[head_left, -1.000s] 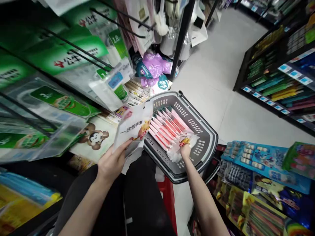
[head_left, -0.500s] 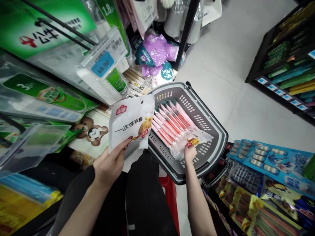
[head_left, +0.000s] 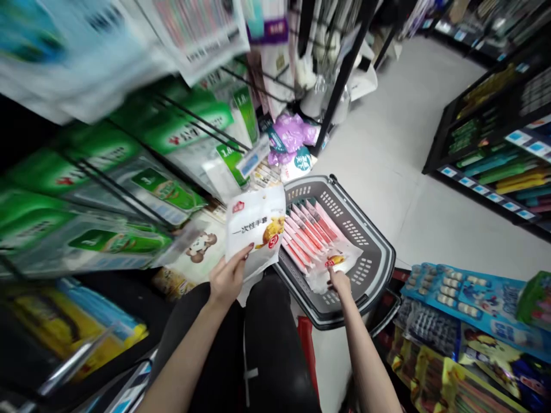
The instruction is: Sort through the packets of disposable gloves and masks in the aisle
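My left hand (head_left: 227, 281) pinches the lower edge of a white pack of disposable gloves (head_left: 253, 229), with a red logo and a roast-chicken picture on its front. The pack stands up facing me, beside the left rim of a grey shopping basket (head_left: 383, 252). Inside the basket, a row of several pink-and-white packets (head_left: 307, 229) lies on edge. A glove pack (head_left: 344, 258) with the same chicken picture rests at their near end. My right hand (head_left: 340, 282) is over this pack's near edge, fingers slightly parted; whether they touch it is hard to see.
Green-labelled bags (head_left: 167, 189) hang on hooks at the left. Purple packages (head_left: 290, 135) sit on the low shelf beyond the basket. A shelf unit (head_left: 486, 166) stands across the aisle floor (head_left: 400, 132). Snack packs (head_left: 465, 292) lie at the right. A red stool (head_left: 306, 350) shows below.
The view has swung left and pulled back, showing more hanging bags. My right hand has loosened from the glove pack in the basket. My left hand still holds its pack.
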`<state>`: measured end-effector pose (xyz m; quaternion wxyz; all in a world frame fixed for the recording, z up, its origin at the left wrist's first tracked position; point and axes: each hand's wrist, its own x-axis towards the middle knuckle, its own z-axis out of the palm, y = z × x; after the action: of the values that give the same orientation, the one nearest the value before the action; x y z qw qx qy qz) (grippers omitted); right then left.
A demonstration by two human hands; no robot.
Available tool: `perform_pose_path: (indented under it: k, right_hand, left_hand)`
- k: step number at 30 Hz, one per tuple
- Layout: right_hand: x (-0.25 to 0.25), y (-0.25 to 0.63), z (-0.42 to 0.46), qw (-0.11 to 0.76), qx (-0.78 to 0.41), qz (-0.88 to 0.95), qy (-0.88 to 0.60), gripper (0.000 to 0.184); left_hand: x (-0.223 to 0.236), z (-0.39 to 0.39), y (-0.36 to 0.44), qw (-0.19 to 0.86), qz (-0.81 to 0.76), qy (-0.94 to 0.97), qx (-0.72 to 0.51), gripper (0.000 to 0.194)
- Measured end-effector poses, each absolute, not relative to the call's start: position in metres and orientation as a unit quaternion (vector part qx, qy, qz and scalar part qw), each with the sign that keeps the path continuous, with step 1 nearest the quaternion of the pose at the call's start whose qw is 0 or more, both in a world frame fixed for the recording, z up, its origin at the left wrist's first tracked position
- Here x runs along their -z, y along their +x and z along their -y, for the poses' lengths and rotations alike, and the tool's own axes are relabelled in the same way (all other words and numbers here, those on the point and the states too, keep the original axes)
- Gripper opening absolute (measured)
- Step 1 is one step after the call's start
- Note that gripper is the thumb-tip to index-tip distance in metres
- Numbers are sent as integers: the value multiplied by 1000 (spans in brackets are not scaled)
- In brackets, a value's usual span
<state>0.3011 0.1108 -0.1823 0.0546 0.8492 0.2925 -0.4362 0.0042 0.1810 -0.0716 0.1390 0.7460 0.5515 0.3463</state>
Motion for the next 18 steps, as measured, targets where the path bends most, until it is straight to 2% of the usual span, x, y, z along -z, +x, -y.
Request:
perform_pose_path:
  k: [4,7,9,11,14,16,18]
  right_hand:
    - [98,282,-60,-55,436,-356,825,26]
    - [38,273,-25,-222,398,-389,801,23]
    - [1,271,-8,-354,408,-386,747,35]
    - [-35,270,6,-438,455,-379,677,51]
    - [-81,266,28,-465,534,-353,612,54]
    - [-104,263,46,-467,554,-336,603,49]
    - [-118,266,63,-464,535,-323,628,44]
  left_hand:
    - [32,-169,12,150,-494,773,-369,26]
    - [-25,-137,23,174,-445,784,-397,29]
    - [-68,-107,30,231,-392,784,-423,33]
    - [-109,-77,37,330,-356,769,-417,36]
    - [-158,-37,41,469,-337,728,-369,34]
    - [-178,-14,36,519,-347,705,-336,33]
    - [-183,4,22,542,-360,693,-311,42]
